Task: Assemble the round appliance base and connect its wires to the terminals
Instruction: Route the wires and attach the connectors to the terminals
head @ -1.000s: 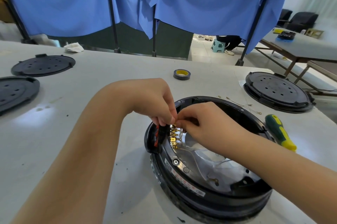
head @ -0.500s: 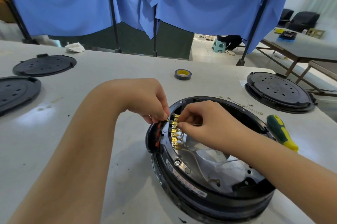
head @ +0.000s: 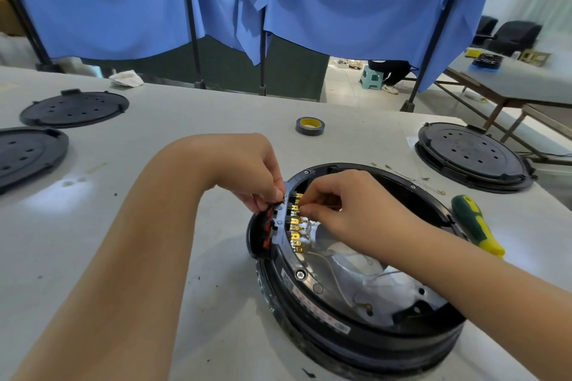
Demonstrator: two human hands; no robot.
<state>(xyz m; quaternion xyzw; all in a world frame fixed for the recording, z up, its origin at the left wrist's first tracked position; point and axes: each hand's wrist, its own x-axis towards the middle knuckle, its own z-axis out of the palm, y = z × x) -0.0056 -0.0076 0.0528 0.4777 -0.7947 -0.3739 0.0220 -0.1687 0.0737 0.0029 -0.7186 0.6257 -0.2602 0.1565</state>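
Observation:
The round black appliance base [head: 356, 334] lies open on the white table, its silver inner plate and thin wires [head: 337, 281] showing. A row of brass terminals [head: 296, 227] runs down its left inner rim, next to a black and red connector block [head: 266, 232] on the outside. My left hand [head: 250, 173] pinches at the top of that block, fingertips on the rim. My right hand [head: 349, 210] reaches in from the right and pinches a small wire end at the upper terminals.
A green and yellow screwdriver [head: 476, 225] lies right of the base. A tape roll [head: 310, 125] sits behind it. Black round covers rest at far right [head: 473, 157] and at the left [head: 74, 109], [head: 28, 154]. Loose wires [head: 408, 177] lie behind the base.
My left hand has slid left off the terminal row, uncovering the upper brass terminals. My right hand's fingertips stay at the top terminals, shifted slightly.

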